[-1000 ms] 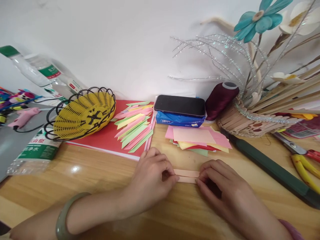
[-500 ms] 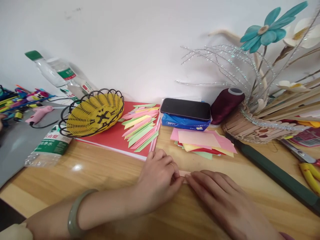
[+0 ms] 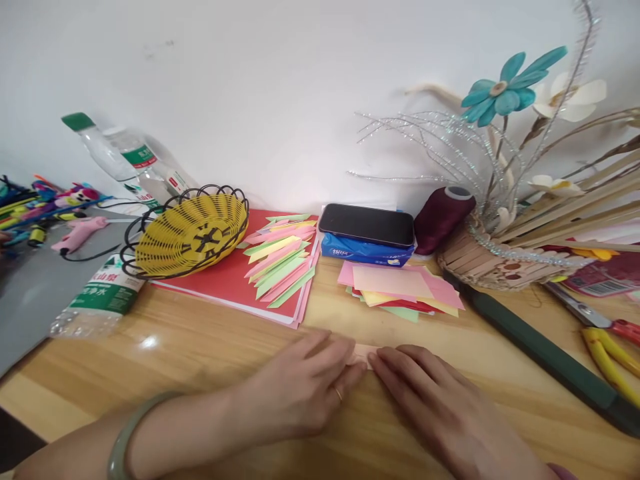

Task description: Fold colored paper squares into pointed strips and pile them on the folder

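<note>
Paper strip (image 3: 363,351) is the thing in play here, a pale pink folded piece lying flat on the wooden table (image 3: 200,347), just in front of the stack of coloured sheets (image 3: 400,291). Only a sliver of it shows between the two hands, the rest is covered.

Left hand (image 3: 305,387) lies palm down, fingers stretched out flat and pressing on the strip's left part, ring on one finger, green bangle (image 3: 125,437) on the wrist. Right hand (image 3: 430,400) does the same from the other side, fingers flat and together, tips touching the strip. Neither hand is pinching or curled around anything, both are spread and bearing down.

Handling-wise, I'd say this stuff is super light and thin, bends at the slightest push, holds a crease well but tears or wrinkles if you drag it. On that smooth tabletop it probably slides easily too, so pinning it flat with the fingertips looks sensible. Best place to grab it would be the ends or the long folded edge, pinched lightly between thumb and forefinger.

Around it: a pile of pointed folded pieces (image 3: 283,257) on a red board (image 3: 220,280), a yellow wire basket (image 3: 193,230), a phone (image 3: 367,225) on a blue tissue pack (image 3: 365,251), a dark red thread spool (image 3: 443,210), and a long dark green stick (image 3: 540,353) off to the right.
</note>
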Tool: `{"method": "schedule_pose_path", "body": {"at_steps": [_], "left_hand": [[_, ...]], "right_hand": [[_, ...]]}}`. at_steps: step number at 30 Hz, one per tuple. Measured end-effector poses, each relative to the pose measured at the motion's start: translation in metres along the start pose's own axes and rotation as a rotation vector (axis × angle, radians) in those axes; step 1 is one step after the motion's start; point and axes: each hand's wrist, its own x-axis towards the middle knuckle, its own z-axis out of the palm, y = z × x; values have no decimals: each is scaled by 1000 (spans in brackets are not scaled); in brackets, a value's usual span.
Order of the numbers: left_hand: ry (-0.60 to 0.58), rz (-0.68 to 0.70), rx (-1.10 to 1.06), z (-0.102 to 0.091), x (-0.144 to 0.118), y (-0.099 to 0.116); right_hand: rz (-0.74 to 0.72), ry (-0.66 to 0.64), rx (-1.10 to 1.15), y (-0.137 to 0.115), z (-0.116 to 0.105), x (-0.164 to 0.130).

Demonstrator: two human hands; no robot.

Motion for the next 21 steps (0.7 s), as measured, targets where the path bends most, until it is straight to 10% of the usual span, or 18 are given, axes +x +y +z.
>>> {"method": "schedule_pose_path", "body": {"at_steps": [21], "left_hand": [[27, -40, 135, 13, -11, 10]], "right_hand": [[427, 56, 305, 0, -4, 3]]}}
